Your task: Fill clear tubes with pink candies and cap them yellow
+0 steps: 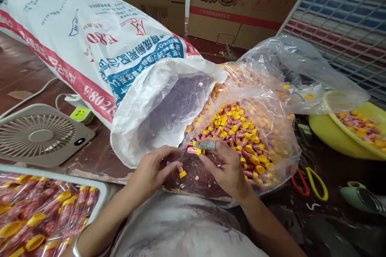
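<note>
My right hand (227,166) pinches two small red-and-white tubes (191,150) with yellow caps, between thumb and index finger. A grey wrap covers that index finger. Close by on the left, my left hand (159,166) is closed, its thumb and index fingertips curled towards each other; what they grip, if anything, I cannot make out. A single capped tube (181,172) is just beside the left thumb. Behind my right hand, a clear plastic bag (280,140) lies open, full of the same capped tubes. The white woven sack (129,140) gapes open behind my left hand.
At left are a grey fan (40,134), a green-and-white power socket (81,114) and a white tray (102,192) of bagged tubes. At right are a yellow basin (328,128), red-and-yellow-handled scissors (316,184) and a pale green object (362,198). Cardboard boxes (217,28) stand behind.
</note>
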A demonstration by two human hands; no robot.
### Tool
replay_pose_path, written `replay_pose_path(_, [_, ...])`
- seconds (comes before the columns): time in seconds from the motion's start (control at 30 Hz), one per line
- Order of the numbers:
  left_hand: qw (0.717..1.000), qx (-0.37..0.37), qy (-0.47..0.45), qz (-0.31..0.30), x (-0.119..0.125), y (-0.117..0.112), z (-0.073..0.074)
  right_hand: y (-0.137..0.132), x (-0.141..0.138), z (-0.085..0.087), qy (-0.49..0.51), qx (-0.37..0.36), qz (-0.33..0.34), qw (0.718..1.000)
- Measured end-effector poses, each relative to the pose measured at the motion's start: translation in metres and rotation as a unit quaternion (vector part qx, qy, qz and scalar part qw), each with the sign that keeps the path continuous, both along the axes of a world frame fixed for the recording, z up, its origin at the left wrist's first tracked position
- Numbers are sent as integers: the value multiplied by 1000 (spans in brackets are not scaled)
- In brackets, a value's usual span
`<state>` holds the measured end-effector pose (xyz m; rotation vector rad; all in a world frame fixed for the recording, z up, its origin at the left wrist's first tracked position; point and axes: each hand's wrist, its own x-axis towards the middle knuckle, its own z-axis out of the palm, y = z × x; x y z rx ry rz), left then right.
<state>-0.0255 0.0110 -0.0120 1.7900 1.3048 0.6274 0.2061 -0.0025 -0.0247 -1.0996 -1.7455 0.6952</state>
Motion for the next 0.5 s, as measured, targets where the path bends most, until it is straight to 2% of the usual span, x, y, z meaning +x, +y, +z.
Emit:
replay_pose_path(0.1, [996, -62, -66, 1, 12, -13, 7, 1, -5, 7, -61, 26, 12, 998])
replay_pose_path(0.17, [982, -125, -141, 4, 19, -17, 8, 1, -7, 9, -90, 50, 37, 994])
replay_pose_path(0.3, [919, -221, -326, 28, 31, -21, 4, 0, -13, 8, -151, 109, 126, 974])
replay_pose_path(0.4, [876, -264, -400, 51, 41, -23, -5, -4, -22, -3, -192, 152, 84, 966])
replay_pose_path(0.5, [850, -306, -425, 52, 50, -24, -13, -5, -29, -12, -193, 180, 26, 964])
